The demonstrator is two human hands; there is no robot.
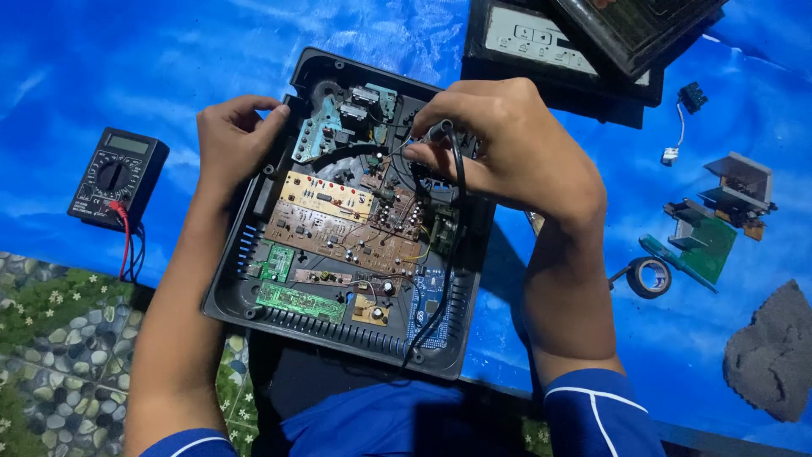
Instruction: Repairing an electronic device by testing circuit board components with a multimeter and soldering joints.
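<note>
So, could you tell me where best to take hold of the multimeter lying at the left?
Probably grip the multimeter across its long bare side edges, from above: it lies flat, face up, and its leads leave the lower end, so the upper half is free.

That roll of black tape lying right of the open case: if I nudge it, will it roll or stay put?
The tape roll lies flat on the blue sheet, so it would probably slide, not roll. Being a hollow ring, it is likely light. Stood on edge, it could roll.
</note>
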